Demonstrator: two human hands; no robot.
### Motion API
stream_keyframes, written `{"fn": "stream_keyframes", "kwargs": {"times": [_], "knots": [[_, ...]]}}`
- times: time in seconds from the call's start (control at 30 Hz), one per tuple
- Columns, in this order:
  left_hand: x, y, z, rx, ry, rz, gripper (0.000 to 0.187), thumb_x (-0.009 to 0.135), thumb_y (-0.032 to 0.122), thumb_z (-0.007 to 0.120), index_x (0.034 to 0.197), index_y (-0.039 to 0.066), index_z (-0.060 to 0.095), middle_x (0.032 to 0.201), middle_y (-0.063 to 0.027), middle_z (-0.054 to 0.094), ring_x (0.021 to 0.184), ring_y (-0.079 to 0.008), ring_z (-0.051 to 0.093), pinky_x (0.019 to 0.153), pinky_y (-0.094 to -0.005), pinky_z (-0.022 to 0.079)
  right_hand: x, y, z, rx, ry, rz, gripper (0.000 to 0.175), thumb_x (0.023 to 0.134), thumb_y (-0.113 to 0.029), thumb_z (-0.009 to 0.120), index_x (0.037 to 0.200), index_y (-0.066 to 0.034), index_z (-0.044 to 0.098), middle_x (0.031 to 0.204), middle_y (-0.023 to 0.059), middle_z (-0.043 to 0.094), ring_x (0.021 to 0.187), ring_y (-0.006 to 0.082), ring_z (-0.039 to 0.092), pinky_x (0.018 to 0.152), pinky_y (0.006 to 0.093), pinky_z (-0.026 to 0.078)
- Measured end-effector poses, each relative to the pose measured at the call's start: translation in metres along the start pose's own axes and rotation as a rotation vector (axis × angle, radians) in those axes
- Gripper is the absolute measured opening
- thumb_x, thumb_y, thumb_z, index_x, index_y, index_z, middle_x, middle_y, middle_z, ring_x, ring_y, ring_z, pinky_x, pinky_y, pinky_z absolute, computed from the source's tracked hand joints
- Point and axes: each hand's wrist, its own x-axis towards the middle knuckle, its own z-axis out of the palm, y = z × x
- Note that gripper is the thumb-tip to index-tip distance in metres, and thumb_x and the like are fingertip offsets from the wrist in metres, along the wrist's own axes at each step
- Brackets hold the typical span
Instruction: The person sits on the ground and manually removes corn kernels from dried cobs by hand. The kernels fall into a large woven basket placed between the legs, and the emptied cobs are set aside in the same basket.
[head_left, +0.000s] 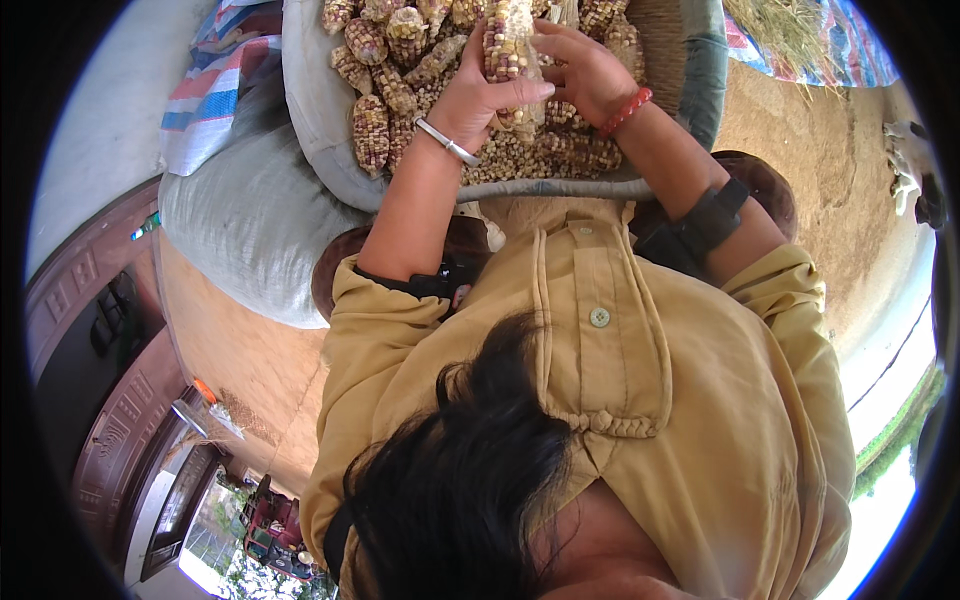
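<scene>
Over a wide basket (517, 189) with a cloth-bound rim, my left hand (476, 101) holds an ear of corn (507, 56) with purple and pale kernels, its thumb lying across the ear. Part of the ear shows bare cob. My right hand (592, 71) is at the ear's right side, fingers curved toward it; whether they touch it is hard to tell. Below both hands lie loose kernels (510, 160) and several more speckled ears (371, 135) in the basket. A silver bangle is on the left wrist, a red beaded bracelet on the right.
A full pale woven sack (232, 217) stands left of the basket, beside striped plastic sheeting (202, 112). Dry straw (787, 37) lies on more striped sheeting at upper right. An animal (911, 169) is partly visible at the right edge.
</scene>
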Motion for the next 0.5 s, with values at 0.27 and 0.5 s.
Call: {"fn": "stream_keyframes", "kwargs": {"times": [0.27, 0.5], "knots": [[-0.009, -0.003, 0.006, 0.157, -0.03, 0.097, 0.085, 0.06, -0.01, 0.065, 0.129, 0.012, 0.022, 0.107, -0.005, 0.048, 0.093, -0.0157, 0.052, 0.075, -0.0302, 0.049, -0.013, -0.007, -0.003, -0.265, -0.247, 0.054, 0.029, 0.077, -0.014, 0.053, 0.103, -0.0006, 0.051, 0.091, 0.0051, 0.056, 0.077, 0.0118, 0.055, 0.063, 0.0246, 0.047], [-0.022, -0.013, 0.012, 0.241, 0.007, 0.065, 0.089, 0.059, -0.012, 0.064, 0.131, 0.01, 0.016, 0.108, -0.007, 0.048, 0.095, -0.017, 0.052, 0.075, -0.0312, 0.05, -0.027, 0.002, -0.002, -0.337, -0.237, 0.058, 0.025, 0.075, -0.01, 0.049, 0.098, -0.0005, 0.052, 0.085, 0.0036, 0.055, 0.075, 0.0112, 0.055, 0.064, 0.0263, 0.049]]}}
